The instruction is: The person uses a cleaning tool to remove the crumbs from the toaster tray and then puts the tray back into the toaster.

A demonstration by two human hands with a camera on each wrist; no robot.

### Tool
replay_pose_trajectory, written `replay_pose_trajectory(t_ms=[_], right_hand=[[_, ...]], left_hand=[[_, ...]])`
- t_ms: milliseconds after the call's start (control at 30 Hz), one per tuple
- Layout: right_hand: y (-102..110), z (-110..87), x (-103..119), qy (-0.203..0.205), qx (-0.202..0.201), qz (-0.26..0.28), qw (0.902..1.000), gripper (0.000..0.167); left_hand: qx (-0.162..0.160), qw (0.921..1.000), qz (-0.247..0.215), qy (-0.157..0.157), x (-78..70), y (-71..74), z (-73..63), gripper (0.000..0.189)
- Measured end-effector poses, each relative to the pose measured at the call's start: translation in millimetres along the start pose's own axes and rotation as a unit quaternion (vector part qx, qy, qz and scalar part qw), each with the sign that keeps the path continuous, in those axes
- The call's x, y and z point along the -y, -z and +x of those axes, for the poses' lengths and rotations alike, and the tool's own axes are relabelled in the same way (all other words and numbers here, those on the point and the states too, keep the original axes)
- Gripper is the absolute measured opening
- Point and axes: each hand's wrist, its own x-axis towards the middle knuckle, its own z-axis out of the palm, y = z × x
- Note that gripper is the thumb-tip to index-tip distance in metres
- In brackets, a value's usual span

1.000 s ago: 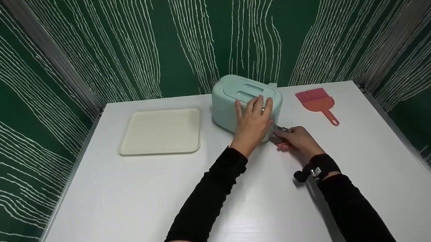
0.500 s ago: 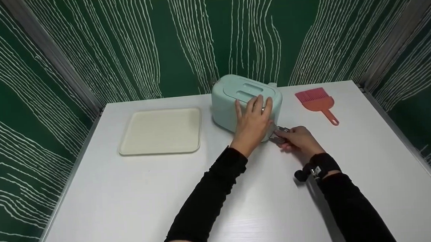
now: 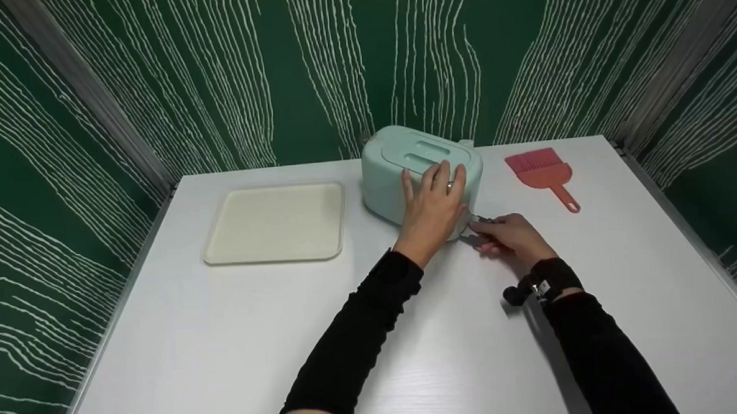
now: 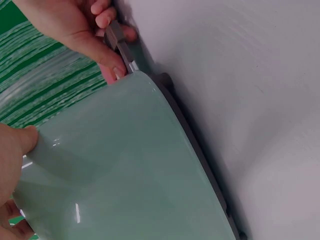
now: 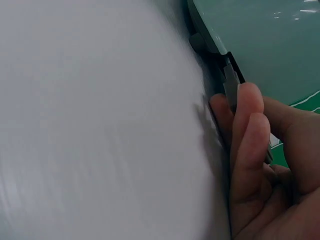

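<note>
Mint toaster [image 3: 383,191], upper middle of frame
Left hand [image 3: 431,215] on it, fingers splayed; right hand's [image 3: 513,237] pinching a grey bit [image 5: 231,84] at the lower right corner.

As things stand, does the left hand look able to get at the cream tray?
Probably yes: nothing appears to block the white tabletop between the left hand and the cream tray, though the hand first has to leave the toaster.

A glossy mint-green toaster [image 3: 383,181] stands upright, a grey piece [image 5: 230,90] at its base.
</note>
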Motion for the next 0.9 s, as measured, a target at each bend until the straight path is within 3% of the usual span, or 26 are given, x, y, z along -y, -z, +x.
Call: replay_pose_trajectory(t_ms=[367,900], right_hand=[[0.9,-8.0,9.8,-0.012,0.025,0.027,0.9993,0.043],[5.8,1.0,1.7,0.015,0.04,-0.011,0.999,0.039]], left_hand=[[0.005,1.0,0.006,0.001,-0.5,-0.4,-0.2,0.066],[-0.012,0.9999,-0.006,0.0,0.3,-3.7,-0.5,0.064]])
